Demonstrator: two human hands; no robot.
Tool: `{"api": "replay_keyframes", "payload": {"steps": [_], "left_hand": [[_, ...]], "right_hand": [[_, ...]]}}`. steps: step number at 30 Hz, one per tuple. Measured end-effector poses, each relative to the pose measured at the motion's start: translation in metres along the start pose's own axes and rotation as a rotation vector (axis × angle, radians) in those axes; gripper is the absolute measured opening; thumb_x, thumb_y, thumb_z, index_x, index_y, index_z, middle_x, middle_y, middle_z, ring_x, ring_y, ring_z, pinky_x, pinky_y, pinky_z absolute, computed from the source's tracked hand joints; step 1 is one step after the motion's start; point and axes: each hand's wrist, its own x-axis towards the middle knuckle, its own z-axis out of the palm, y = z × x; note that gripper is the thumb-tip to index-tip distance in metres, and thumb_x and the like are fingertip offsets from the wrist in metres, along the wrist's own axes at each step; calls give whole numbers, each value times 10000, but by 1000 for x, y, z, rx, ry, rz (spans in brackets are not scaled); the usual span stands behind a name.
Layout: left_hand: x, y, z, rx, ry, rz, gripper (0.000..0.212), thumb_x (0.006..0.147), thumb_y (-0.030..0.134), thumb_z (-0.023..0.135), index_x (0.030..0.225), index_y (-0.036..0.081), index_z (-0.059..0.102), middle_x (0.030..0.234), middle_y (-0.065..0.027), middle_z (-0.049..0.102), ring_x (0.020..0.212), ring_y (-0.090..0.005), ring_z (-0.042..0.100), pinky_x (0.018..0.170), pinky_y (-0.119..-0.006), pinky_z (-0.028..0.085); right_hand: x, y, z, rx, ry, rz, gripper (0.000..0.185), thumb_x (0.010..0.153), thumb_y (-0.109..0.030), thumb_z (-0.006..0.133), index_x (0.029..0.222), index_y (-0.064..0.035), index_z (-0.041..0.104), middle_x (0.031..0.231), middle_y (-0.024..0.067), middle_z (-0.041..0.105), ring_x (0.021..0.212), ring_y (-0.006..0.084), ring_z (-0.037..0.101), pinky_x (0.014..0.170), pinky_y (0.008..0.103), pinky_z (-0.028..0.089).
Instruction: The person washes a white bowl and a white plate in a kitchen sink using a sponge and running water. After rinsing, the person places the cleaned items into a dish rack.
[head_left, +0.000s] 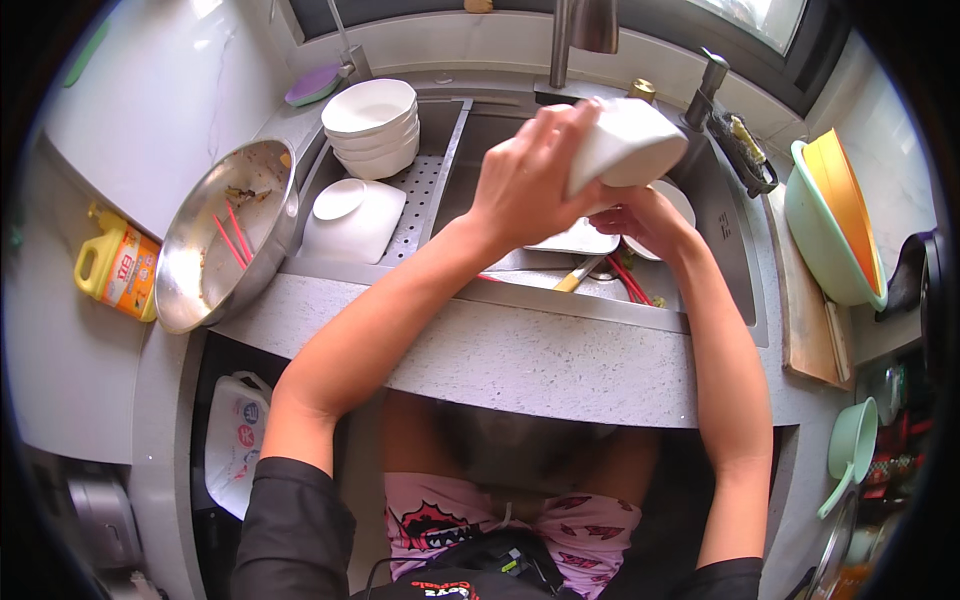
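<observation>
A white angular bowl (634, 142) is held tilted above the right part of the sink (731, 247). My left hand (525, 172) grips it from the left, its fingers along the upper edge. Just under the bowl, my right hand (649, 217) has its fingers curled against the lower side. Part of that hand is hidden, so its grip is unclear. Below my hands lie a white dish (581, 238), a round white plate (675, 202), red chopsticks (630, 279) and a utensil with a yellowish handle (574, 277).
Left in the sink, stacked white bowls (371, 112) stand behind an overturned white dish (367, 225) on a perforated tray (424, 202). A steel basin (232, 225) tilts beside a yellow bottle (116, 262). Ahead is the faucet (592, 26); rightward, a cutting board (806, 315) and green basin (825, 232).
</observation>
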Motion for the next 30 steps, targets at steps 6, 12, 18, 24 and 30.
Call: {"api": "replay_keyframes", "payload": {"steps": [6,12,18,24,30], "left_hand": [[-5,-21,7,7,-120,-502,681,972,479,566,1499,91,379,1321,-208,596,1157,-402,617,944,-504,490],[-1,-23,6,270,-138,36,653,967,577,566,1424,114,516,1353,-137,542,1302,-321,483,1082,-485,356],[-12,-7,19,258,-380,236,433,825,399,783,1161,137,711,1163,-43,703,1273,-250,574,1197,-554,274],[-13,-8,17,278,-519,173,205,864,325,762,871,121,737,829,-45,716,899,-240,697,1040,-478,450],[-16,-20,18,66,-331,-121,303,895,308,742,884,9,694,769,-176,690,693,-371,655,655,-400,524]], "right_hand": [[5,-2,6,-2,212,76,262,847,-274,687,906,-22,646,847,116,686,754,182,651,773,320,536],[7,1,-1,-90,248,246,265,767,-284,674,681,-97,508,705,67,621,604,172,589,608,294,494],[5,0,-1,32,196,233,274,771,-265,668,660,-120,464,669,40,569,561,157,550,548,277,472],[7,0,-2,1,209,230,286,805,-298,651,668,-134,461,679,44,580,552,167,536,544,280,468],[8,-7,6,-348,278,-289,674,992,-589,528,591,-48,555,565,44,554,522,133,515,535,274,427]]}}
